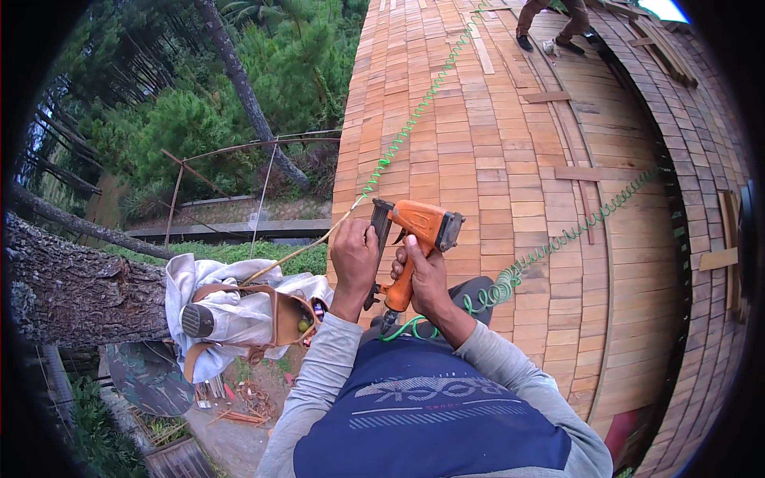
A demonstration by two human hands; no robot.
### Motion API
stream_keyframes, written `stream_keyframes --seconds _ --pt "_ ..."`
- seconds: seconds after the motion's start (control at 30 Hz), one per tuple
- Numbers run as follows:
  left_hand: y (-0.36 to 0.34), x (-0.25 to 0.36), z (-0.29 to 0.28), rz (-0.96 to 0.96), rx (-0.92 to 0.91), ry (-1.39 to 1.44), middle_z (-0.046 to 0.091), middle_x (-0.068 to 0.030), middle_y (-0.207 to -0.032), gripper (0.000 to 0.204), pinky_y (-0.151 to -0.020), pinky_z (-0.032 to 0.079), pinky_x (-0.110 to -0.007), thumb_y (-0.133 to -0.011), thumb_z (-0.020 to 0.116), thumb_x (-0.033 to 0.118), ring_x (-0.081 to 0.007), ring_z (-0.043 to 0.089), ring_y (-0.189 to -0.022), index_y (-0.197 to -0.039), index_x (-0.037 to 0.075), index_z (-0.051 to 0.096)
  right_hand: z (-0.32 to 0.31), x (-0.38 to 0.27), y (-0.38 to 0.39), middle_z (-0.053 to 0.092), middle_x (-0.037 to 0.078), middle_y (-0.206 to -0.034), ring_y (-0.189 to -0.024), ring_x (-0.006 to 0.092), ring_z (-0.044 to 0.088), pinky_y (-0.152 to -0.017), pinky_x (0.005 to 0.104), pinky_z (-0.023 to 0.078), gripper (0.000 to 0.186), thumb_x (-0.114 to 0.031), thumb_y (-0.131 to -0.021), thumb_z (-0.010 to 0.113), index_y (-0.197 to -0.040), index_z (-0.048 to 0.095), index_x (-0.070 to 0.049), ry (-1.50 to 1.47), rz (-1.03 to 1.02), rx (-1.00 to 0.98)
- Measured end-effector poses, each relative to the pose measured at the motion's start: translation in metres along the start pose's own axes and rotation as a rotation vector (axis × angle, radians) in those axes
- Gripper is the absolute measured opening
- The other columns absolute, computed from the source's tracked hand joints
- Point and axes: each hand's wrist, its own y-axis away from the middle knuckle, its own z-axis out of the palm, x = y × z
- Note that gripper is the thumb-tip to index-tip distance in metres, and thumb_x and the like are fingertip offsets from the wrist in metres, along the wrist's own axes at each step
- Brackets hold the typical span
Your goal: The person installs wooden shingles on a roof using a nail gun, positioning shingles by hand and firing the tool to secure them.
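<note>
An orange and black pneumatic nail gun point(421, 221) is held up in front of my chest, its black magazine on the left side. My right hand point(425, 275) is wrapped round the gun's handle, the thumb up near its body. Against the magazine my left hand point(355, 256) is closed, fingers bent onto its edge; part of the magazine is hidden behind them. A green coiled air hose point(500, 288) joins the fitting at the handle's lower end and runs off to the upper right.
Wooden shingles point(446, 171) cover the sloping roof. A second green coiled hose point(414, 115) crosses it, joined to a yellowish hose. Loose boards point(578, 173) lie on the right. Another person's legs point(574, 25) stand far up. A brown bag point(285, 319) and white cloth hang by a tree trunk point(88, 283).
</note>
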Motion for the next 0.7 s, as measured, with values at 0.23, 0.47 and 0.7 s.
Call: stream_keyframes --seconds 0.23,0.47,0.7 --pt "0.003 -0.021 0.005 -0.360 -0.210 0.427 0.066 -0.0081 -0.089 0.018 -0.071 0.053 -0.033 -0.088 0.079 0.009 -0.0190 0.066 -0.080 -0.097 0.002 0.066 -0.001 -0.002 0.002 0.054 0.001 -0.082 -0.067 0.0130 0.057 -0.063 0.0306 0.050 0.029 -0.034 -0.104 0.065 -0.111 0.053 -0.009 -0.004 0.003 -0.019" --pt "-0.005 -0.059 0.028 -0.760 -0.404 1.034 0.068 -0.0040 -0.103 0.055 -0.080 0.054 -0.026 -0.084 0.090 0.022 -0.0114 0.065 -0.090 -0.123 0.003 0.056 -0.005 -0.009 0.002 0.052 0.001 -0.080 -0.067 0.0138 0.055 -0.062 0.0330 0.050 0.029 -0.036 -0.105 0.063 -0.112 0.051 -0.010 -0.030 0.015 -0.034" --pt "-0.040 -0.056 0.059 -0.622 -0.505 0.564 0.068 -0.0061 -0.101 0.060 -0.082 0.054 -0.027 -0.086 0.087 0.033 -0.0126 0.065 -0.092 -0.125 -0.004 0.059 -0.026 0.000 -0.021 0.050 -0.001 -0.079 -0.067 0.0137 0.054 -0.063 0.0341 0.050 0.032 -0.041 -0.105 0.061 -0.112 0.051 -0.012 -0.130 0.118 0.092"
